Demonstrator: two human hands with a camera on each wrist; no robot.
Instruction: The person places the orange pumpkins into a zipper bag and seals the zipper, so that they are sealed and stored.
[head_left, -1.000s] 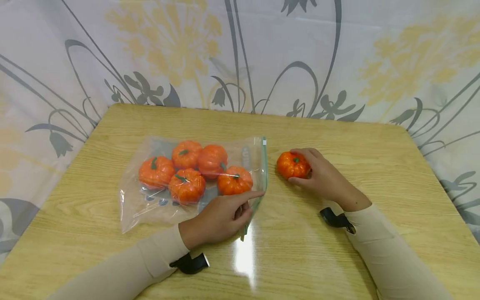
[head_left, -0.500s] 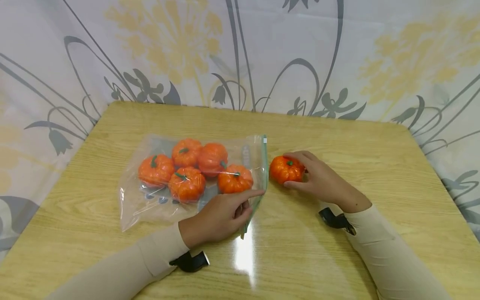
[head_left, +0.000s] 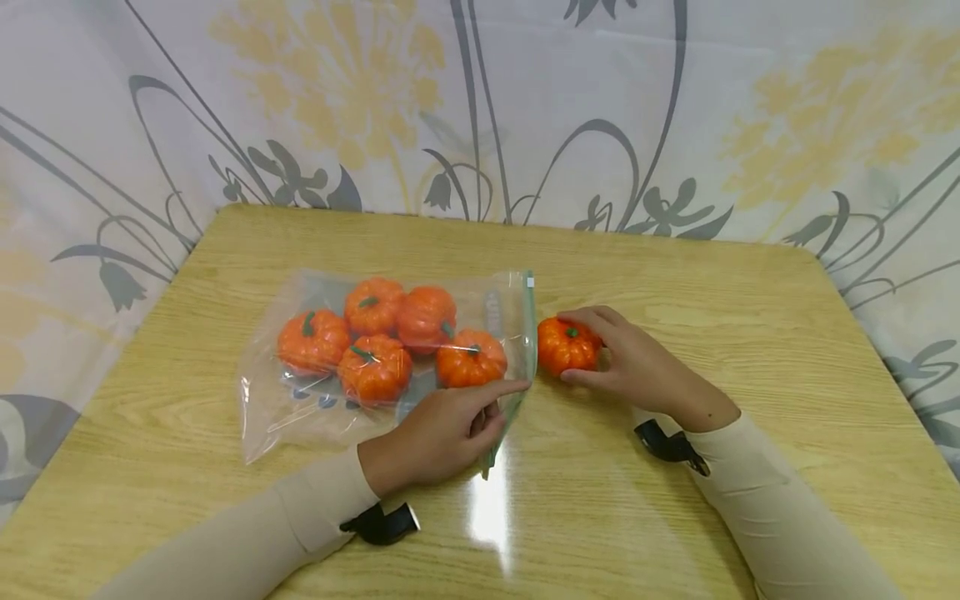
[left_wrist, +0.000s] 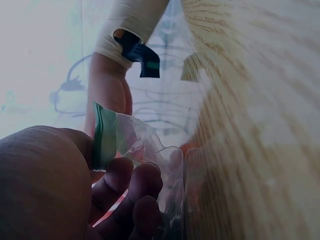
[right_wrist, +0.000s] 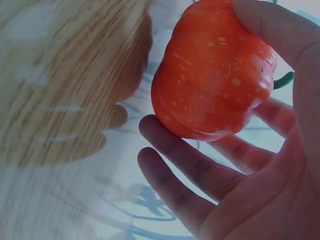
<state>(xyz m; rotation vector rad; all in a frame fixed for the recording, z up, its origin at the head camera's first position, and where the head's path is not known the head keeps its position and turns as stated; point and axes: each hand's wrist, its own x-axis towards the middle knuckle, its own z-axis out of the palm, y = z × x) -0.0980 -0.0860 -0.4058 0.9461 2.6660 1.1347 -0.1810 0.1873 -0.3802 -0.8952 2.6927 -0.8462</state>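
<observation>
A clear zip bag (head_left: 450,287) with a green zip edge lies on the table, several small orange pumpkins (head_left: 375,371) inside it. My left hand (head_left: 438,437) pinches the bag's open edge at its near side. In the left wrist view the green zip strip (left_wrist: 104,137) is between thumb and curled fingers. Just right of the bag's edge, my right hand (head_left: 633,358) grips another small pumpkin (head_left: 564,347) from its right side. The right wrist view shows this pumpkin (right_wrist: 215,75) with thumb and fingers around it, its green stem toward the palm.
The wood-grain table (head_left: 697,292) ends at a wall covering (head_left: 570,100) printed with grey and yellow flowers. A black wrist mount (head_left: 382,525) sits under the left sleeve, and another black mount (head_left: 667,442) under the right.
My right hand has moved the pumpkin leftward and slightly nearer, up to the bag's edge. My left hand and the bag have stayed in place.
</observation>
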